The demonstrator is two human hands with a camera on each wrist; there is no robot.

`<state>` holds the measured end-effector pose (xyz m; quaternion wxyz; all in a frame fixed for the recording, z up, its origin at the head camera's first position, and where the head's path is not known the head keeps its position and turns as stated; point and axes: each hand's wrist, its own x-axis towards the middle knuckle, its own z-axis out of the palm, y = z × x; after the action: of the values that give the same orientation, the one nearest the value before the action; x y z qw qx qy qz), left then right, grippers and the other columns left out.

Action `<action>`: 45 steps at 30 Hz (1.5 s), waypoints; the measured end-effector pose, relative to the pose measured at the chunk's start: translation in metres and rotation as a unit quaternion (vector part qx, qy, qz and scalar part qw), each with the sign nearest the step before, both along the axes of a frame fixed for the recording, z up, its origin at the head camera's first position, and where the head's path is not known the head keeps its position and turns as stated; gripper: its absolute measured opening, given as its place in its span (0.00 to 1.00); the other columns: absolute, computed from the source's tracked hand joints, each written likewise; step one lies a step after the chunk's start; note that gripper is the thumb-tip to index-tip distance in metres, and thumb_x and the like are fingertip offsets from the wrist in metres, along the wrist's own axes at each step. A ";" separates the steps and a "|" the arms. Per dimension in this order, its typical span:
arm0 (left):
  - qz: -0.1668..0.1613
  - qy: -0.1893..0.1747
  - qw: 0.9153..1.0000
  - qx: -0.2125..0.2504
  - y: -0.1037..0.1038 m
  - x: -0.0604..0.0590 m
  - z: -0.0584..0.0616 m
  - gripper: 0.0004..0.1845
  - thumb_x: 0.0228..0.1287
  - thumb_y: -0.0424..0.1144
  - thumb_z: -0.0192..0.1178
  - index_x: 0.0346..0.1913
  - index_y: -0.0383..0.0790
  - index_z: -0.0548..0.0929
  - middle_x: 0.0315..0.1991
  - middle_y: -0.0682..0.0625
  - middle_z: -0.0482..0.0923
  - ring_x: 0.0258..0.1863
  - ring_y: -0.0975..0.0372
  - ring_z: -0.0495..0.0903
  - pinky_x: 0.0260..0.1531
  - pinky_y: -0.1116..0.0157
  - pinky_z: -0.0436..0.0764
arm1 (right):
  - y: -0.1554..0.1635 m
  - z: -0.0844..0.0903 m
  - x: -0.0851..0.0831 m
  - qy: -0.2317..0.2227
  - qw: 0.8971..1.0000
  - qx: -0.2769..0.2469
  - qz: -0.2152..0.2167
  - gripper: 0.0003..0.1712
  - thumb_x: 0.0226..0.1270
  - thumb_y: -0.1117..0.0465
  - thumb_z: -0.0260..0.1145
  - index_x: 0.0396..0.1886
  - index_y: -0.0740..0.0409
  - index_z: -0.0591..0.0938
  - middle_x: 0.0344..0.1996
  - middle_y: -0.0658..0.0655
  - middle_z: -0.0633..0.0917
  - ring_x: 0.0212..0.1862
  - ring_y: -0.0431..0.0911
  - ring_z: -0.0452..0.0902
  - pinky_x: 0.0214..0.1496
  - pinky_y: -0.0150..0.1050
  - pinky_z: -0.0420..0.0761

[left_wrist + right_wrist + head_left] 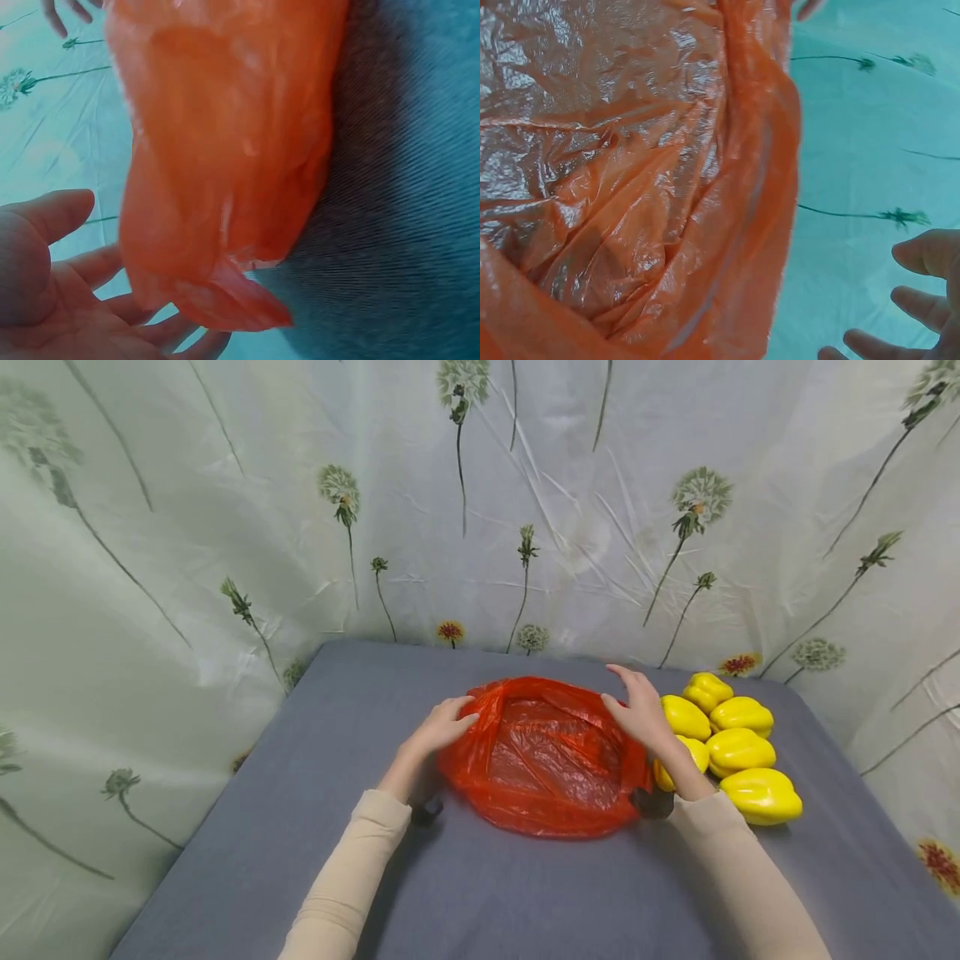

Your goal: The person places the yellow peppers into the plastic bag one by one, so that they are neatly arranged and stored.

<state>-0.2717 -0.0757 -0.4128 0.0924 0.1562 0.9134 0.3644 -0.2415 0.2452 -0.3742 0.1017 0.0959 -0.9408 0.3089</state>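
A red plastic bag [555, 814] lies on the grey-covered table with its mouth spread wide, facing up. My left hand [442, 727] is at the bag's left rim, its fingers loosely extended; in the left wrist view the fingers reach behind the bag's side [217, 150], and whether they touch it I cannot tell. On the other side, my right hand [641, 714] hovers by the right rim with fingers spread. The right wrist view shows a gap between those fingers [919, 304] and the bag's folded edge [757, 195]. Nothing is held in either hand.
Several yellow bell peppers [741, 752] sit in a cluster right of the bag, partly behind my right hand and forearm. The grey table [300, 793] extends left of the bag and in front of it. A curtain [420, 510] with a dandelion print hangs behind.
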 end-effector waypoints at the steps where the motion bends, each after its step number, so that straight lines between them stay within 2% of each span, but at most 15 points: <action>1: -0.002 -0.002 1.000 0.006 -0.002 0.001 -0.001 0.28 0.70 0.44 0.48 0.68 0.35 0.63 0.67 0.37 0.65 0.69 0.45 0.61 0.68 0.47 0.61 | 0.002 0.001 0.003 0.003 1.000 -0.004 0.003 0.30 0.68 0.61 0.55 0.68 0.63 0.62 0.63 0.71 0.67 0.62 0.65 0.63 0.61 0.63 0.68; 5: -0.011 0.004 1.000 0.023 -0.007 0.007 -0.006 0.28 0.70 0.43 0.49 0.68 0.35 0.63 0.67 0.36 0.65 0.68 0.45 0.62 0.67 0.47 0.62 | 0.011 0.004 0.016 0.009 1.000 -0.023 0.008 0.30 0.68 0.62 0.56 0.67 0.65 0.62 0.60 0.72 0.69 0.59 0.65 0.67 0.56 0.61 0.73; 11: -0.007 0.003 0.999 0.038 -0.013 0.014 -0.011 0.28 0.69 0.42 0.50 0.68 0.34 0.62 0.67 0.35 0.63 0.68 0.44 0.60 0.67 0.46 0.62 | 0.025 0.009 0.035 0.012 0.998 -0.056 -0.005 0.29 0.68 0.61 0.56 0.67 0.65 0.63 0.59 0.73 0.71 0.57 0.66 0.70 0.54 0.63 0.74; 20: 0.014 -0.024 0.997 0.074 -0.018 0.022 -0.018 0.29 0.68 0.44 0.51 0.70 0.39 0.61 0.69 0.38 0.61 0.70 0.45 0.59 0.69 0.45 0.59 | 0.048 0.016 0.058 -0.008 0.994 -0.075 -0.073 0.31 0.71 0.55 0.53 0.69 0.63 0.60 0.61 0.75 0.69 0.57 0.68 0.69 0.57 0.64 0.71; 27: 0.021 -0.035 0.993 0.112 -0.017 0.029 -0.027 0.28 0.68 0.43 0.51 0.69 0.42 0.63 0.69 0.41 0.63 0.70 0.47 0.61 0.68 0.46 0.62 | 0.062 0.004 0.071 -0.022 0.988 -0.080 -0.129 0.31 0.71 0.56 0.52 0.70 0.64 0.58 0.61 0.76 0.68 0.57 0.68 0.69 0.57 0.63 0.70; 32: 0.028 -0.032 0.991 0.131 -0.015 0.033 -0.032 0.28 0.68 0.43 0.52 0.69 0.43 0.63 0.69 0.42 0.63 0.70 0.48 0.61 0.67 0.45 0.62 | 0.067 -0.005 0.078 -0.019 0.986 -0.071 -0.152 0.31 0.71 0.57 0.51 0.69 0.67 0.59 0.59 0.77 0.69 0.56 0.68 0.69 0.55 0.63 0.72; 40: 0.019 -0.010 0.984 0.177 -0.008 0.040 -0.042 0.28 0.68 0.42 0.52 0.70 0.44 0.61 0.70 0.42 0.61 0.70 0.47 0.61 0.66 0.43 0.63 | 0.077 -0.014 0.085 -0.018 0.984 -0.055 -0.169 0.30 0.70 0.58 0.51 0.67 0.69 0.61 0.57 0.77 0.71 0.54 0.69 0.70 0.53 0.63 0.73; 45: 0.009 0.004 0.981 0.193 -0.005 0.044 -0.048 0.28 0.68 0.41 0.52 0.69 0.43 0.62 0.69 0.42 0.63 0.68 0.47 0.63 0.65 0.43 0.64 | 0.083 -0.018 0.088 -0.042 0.984 -0.040 -0.169 0.31 0.70 0.58 0.51 0.66 0.71 0.60 0.56 0.78 0.70 0.54 0.70 0.70 0.54 0.63 0.73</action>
<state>-0.2277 -0.0810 -0.4610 0.0540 0.1641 0.8278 0.5338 -0.1538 0.3284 -0.3921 0.1164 -0.0815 -0.9338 0.3283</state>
